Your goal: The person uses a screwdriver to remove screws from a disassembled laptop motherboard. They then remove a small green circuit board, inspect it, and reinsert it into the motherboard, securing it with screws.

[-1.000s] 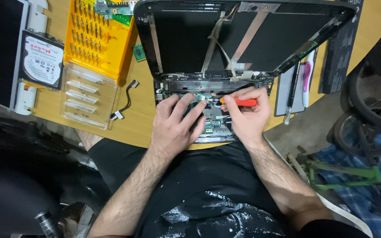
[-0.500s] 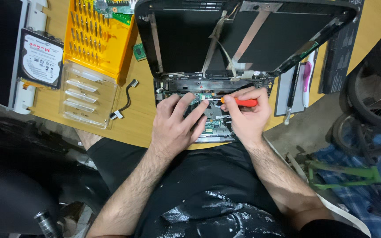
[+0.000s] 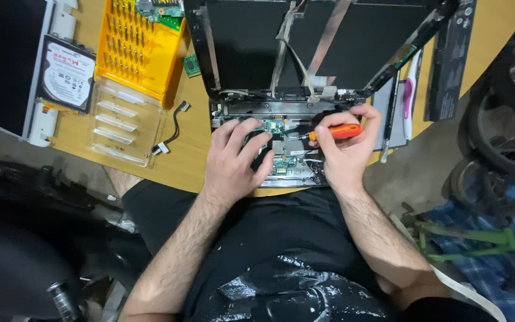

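Nothing has shifted: my right hand point(image 3: 344, 149) stays clamped on the screwdriver point(image 3: 328, 133), lying sideways at centre frame, tip toward my flat left hand point(image 3: 233, 158) on the laptop point(image 3: 281, 113).

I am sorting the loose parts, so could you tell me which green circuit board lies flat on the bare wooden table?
The small green square board beside the yellow bit tray; the larger green board rests on that tray's top edge.
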